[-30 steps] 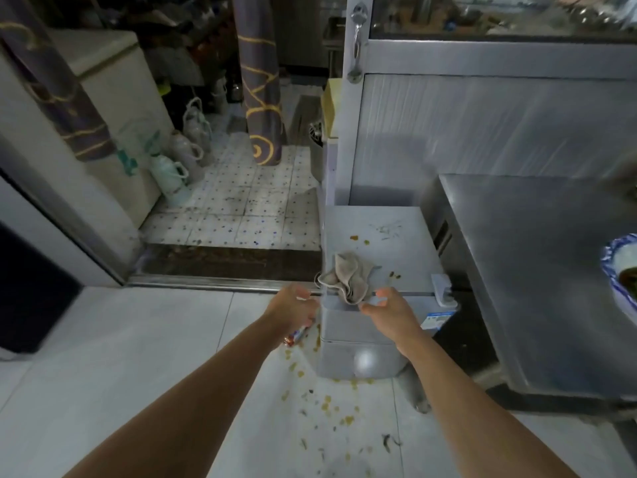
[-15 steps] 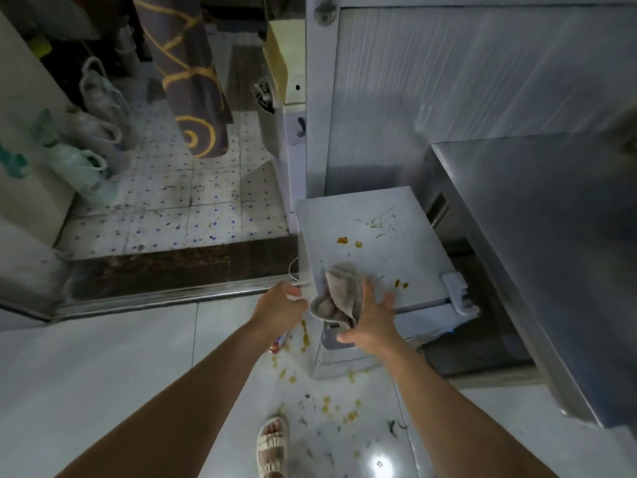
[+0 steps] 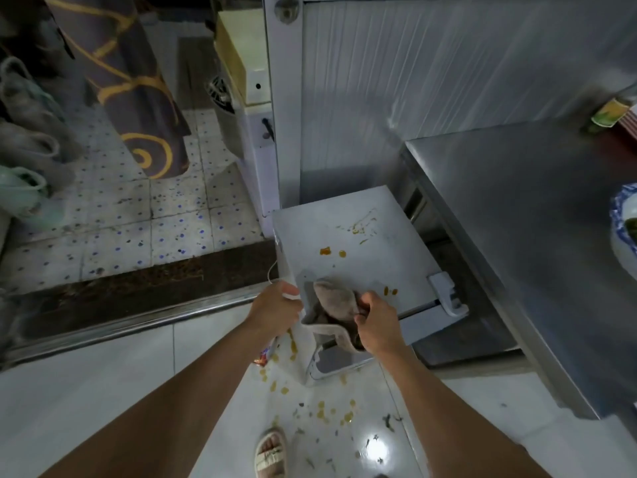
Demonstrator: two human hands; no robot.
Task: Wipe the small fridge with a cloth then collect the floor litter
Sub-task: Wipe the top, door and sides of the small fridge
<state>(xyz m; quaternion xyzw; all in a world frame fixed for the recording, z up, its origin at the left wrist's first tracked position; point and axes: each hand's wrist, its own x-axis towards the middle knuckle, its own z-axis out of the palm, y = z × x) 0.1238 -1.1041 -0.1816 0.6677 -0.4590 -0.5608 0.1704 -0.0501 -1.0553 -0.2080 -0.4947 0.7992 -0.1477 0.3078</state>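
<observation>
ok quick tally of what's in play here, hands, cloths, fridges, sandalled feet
hands: 2, left hand and right hand
cloth: 1
small fridge: 1
sandalled foot: 1
total: 5

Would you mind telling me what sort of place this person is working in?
Probably the back of a small restaurant or shop kitchen: a stainless steel counter beside the stained small fridge, a patterned dish at the counter's edge, and jugs on the tiled floor beyond.
</observation>
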